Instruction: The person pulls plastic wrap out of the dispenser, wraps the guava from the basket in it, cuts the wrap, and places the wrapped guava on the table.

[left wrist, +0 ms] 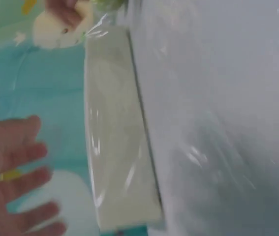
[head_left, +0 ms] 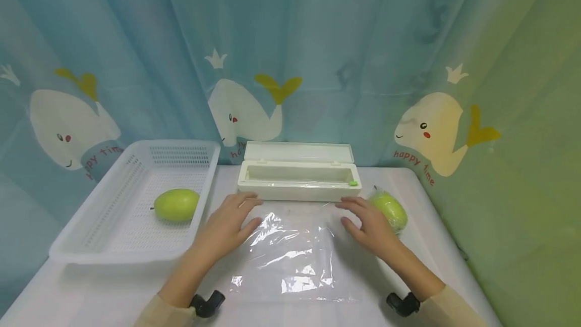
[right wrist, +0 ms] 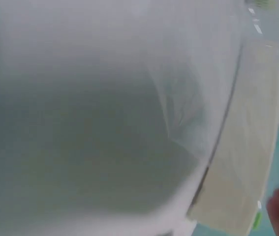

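My left hand (head_left: 232, 222) hovers over the left part of a sheet of clear cling film (head_left: 290, 261), its fingers loosely spread and holding nothing. Above the film's right side is my right hand (head_left: 371, 228), fingers relaxed and apart, likewise without anything in its grasp. The film stretches toward me from a white cling film dispenser (head_left: 299, 194), whose lid (head_left: 299, 152) stands raised at the back. A green slide cutter (head_left: 353, 183) sits at the dispenser's right end. Beside my right hand lies a green pear-like fruit (head_left: 391, 211) wrapped in film, partly hidden by that hand.
At the left stands a white plastic basket (head_left: 122, 256) with an unwrapped green pear-like fruit (head_left: 177, 205) in it. A curtain (head_left: 317, 39) printed with whales hangs behind the white table (head_left: 113, 296) and along its right side.
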